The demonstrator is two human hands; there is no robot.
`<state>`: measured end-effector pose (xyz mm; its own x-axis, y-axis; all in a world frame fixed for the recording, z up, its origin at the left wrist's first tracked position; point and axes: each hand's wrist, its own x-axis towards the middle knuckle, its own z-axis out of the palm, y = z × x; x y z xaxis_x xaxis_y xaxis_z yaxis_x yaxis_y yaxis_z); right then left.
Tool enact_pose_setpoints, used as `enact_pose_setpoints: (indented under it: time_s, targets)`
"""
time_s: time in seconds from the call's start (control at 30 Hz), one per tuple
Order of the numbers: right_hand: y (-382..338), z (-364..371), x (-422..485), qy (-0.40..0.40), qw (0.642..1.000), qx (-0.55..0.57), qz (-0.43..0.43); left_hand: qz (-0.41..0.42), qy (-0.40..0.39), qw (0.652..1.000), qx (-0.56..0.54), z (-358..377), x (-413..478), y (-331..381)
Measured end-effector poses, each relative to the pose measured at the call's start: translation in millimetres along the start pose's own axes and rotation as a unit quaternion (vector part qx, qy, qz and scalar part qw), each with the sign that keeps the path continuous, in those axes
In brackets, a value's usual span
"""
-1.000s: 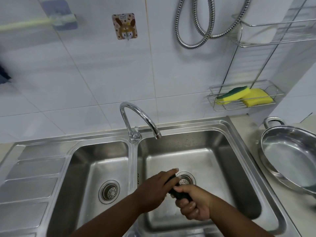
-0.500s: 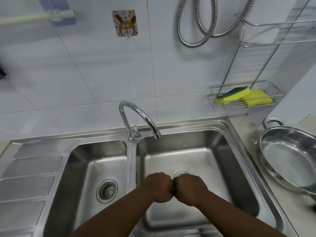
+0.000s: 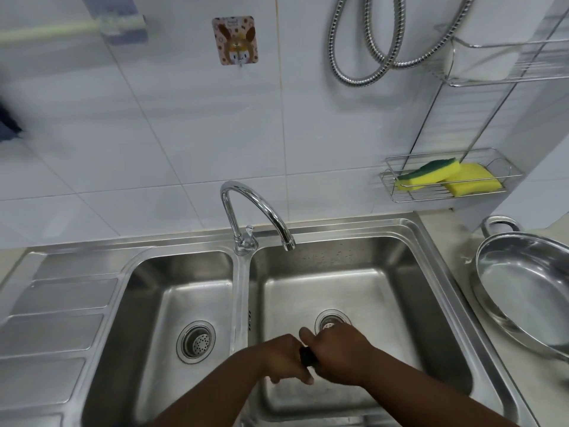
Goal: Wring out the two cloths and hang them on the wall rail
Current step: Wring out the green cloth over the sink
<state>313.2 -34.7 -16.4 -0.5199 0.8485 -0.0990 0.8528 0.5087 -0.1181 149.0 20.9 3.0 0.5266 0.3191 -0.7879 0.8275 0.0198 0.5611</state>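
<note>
My left hand (image 3: 281, 357) and my right hand (image 3: 337, 352) are pressed together over the right basin of the steel sink (image 3: 437, 272). Both grip a small dark cloth (image 3: 307, 357), twisted into a tight roll; only a short dark strip shows between the fists. A pale green wall rail (image 3: 52, 29) runs along the tiles at the top left, held by a bluish bracket. Another dark cloth (image 3: 7, 124) shows as a blurred shape at the far left edge, below the rail; how it hangs I cannot tell.
A curved chrome tap (image 3: 255, 208) stands between the two basins. A rabbit-picture wall hook (image 3: 235, 41) is above it. A wire rack (image 3: 446, 192) with two yellow sponges hangs at the right, a shower hose above. A steel pan (image 3: 523, 291) sits on the right counter.
My hands closed into fists around the dark cloth, then rotated against each other. My right thumb now sticks up and the cloth shows again between the fists.
</note>
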Motion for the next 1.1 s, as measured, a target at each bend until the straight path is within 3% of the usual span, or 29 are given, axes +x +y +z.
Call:
enact_pose_setpoints:
  time_s: [0.07, 0.13, 0.2, 0.23, 0.3, 0.33, 0.37, 0.43, 0.5, 0.53, 0.6, 0.7, 0.77, 0.9, 0.97, 1.1]
  targets:
    - [-2, -9, -4, -0.011, 0.993, 0.107, 0.038, 0.054, 0.071, 0.990, 0.110, 1, 6, -5]
    - [-7, -17, -9, -0.042, 0.974, 0.196, 0.103, 0.104, 0.139, 0.977, 0.121, 7, 8, -12]
    - [-9, -26, -10, -0.096, 0.909, 0.358, 0.189, 0.175, 0.235, 0.947, 0.129, 13, 6, -21]
    - [-8, -29, -10, -0.111, 0.839, 0.476, 0.241, 0.211, 0.285, 0.920, 0.168, 17, 4, -26]
    - [-8, -33, -12, -0.158, 0.627, 0.685, 0.336, 0.290, 0.365, 0.843, 0.270, 21, 0, -33]
    - [-9, -35, -15, -0.187, 0.527, 0.754, 0.345, 0.332, 0.386, 0.806, 0.303, 22, -2, -34]
    - [-12, -35, -17, -0.214, 0.453, 0.801, 0.328, 0.374, 0.405, 0.772, 0.316, 22, -2, -34]
    - [-19, -33, -19, -0.253, 0.357, 0.861, 0.261, 0.415, 0.442, 0.723, 0.331, 16, 0, -30]
    - [-27, -35, -19, -0.268, 0.324, 0.879, 0.226, 0.415, 0.448, 0.696, 0.377, 3, 0, -23]
    - [-30, -37, -18, -0.270, 0.335, 0.874, 0.227, 0.410, 0.433, 0.691, 0.408, -4, -1, -20]
    - [-31, -43, -14, -0.261, 0.406, 0.834, 0.267, 0.373, 0.382, 0.715, 0.452, -14, -4, -11]
    - [-23, -45, -7, -0.246, 0.583, 0.694, 0.345, 0.262, 0.313, 0.748, 0.523, -15, -6, 3]
    - [-18, -44, 0, -0.262, 0.704, 0.559, 0.351, 0.211, 0.267, 0.781, 0.523, -6, -5, 11]
    - [-19, -22, 6, -0.200, 0.880, 0.328, 0.279, 0.104, 0.172, 0.883, 0.423, 5, 8, 12]
    - [-22, -9, 3, -0.148, 0.938, 0.197, 0.245, 0.070, 0.127, 0.929, 0.340, 8, 13, 8]
    - [-24, 8, 3, -0.076, 0.987, 0.055, 0.127, 0.021, 0.067, 0.987, 0.145, 19, 17, -3]
